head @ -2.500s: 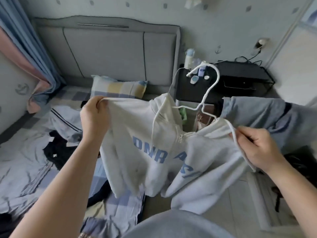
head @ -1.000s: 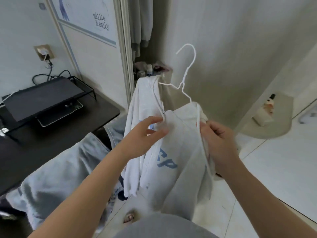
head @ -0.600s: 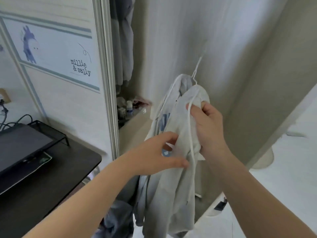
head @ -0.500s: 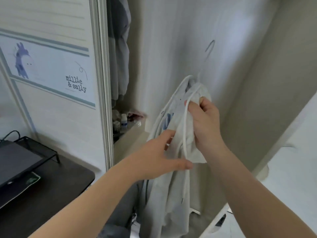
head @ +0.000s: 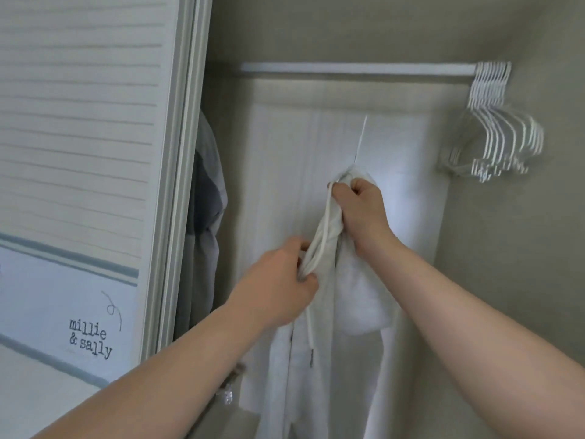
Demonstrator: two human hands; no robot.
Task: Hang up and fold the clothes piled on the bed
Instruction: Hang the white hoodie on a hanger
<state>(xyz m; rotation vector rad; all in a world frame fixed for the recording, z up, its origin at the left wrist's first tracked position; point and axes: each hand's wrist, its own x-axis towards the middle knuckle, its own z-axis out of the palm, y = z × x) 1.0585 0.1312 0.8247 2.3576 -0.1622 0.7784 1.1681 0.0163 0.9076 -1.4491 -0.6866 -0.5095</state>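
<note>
- White hoodie [head: 357, 299] droops at the centre of the open wardrobe [head: 493, 264], below the rail [head: 357, 68] at 12 o'clock.
- The right hand [head: 361, 210] clenches its bunched top, where a thin hanger stem [head: 361, 137] rises.
- The left hand [head: 278, 286], at 7 o'clock of the right, pinches the fabric and drawstring [head: 320, 245].
- Empty white hangers [head: 493, 128] cluster at 2 o'clock.

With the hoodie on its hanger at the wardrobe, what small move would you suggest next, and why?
Probably raise the right hand to carry the hanger up over the rail: the hoodie, also gripped by the left hand, sits below the rail, which is bare beside the empty hangers.
</note>
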